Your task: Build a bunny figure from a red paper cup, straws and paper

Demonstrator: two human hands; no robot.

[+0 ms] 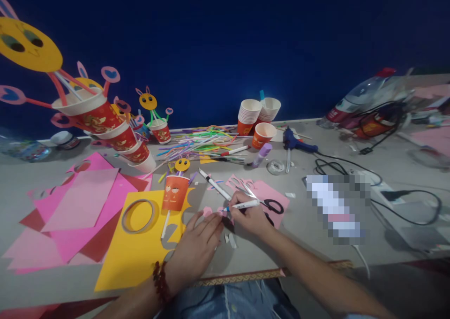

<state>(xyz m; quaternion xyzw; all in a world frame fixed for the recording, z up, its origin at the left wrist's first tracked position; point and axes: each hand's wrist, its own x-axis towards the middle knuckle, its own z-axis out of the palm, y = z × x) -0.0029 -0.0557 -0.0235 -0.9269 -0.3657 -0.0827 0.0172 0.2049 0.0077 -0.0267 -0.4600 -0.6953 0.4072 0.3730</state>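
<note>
My right hand [250, 216] is closed around a white marker [249, 205], its blue tip on a small pink paper cutout [222, 211]. Lying flat on the table, my left hand [199, 239] has its fingers stretched out, the fingertips against the cutout. Another small pink piece [207, 211] lies by the left index finger. Just beyond the hands is a white pen [215, 184], lying slantwise. Black-handled scissors [272, 206] rest on a pink sheet [262, 192] to the right. An orange paper cup [172, 193] with a yellow face and a straw stands out left of my hands.
Yellow card [130, 248] with a tape roll [138, 216] and pink sheets [80, 201] lie left. Stacked cup figures [105, 122] rise behind them. Colored sticks [207, 143], cup stacks [249, 112], a glue stick [262, 155] and a glue gun [298, 143] lie farther back. Cables and a blurred-out object [337, 211] are right.
</note>
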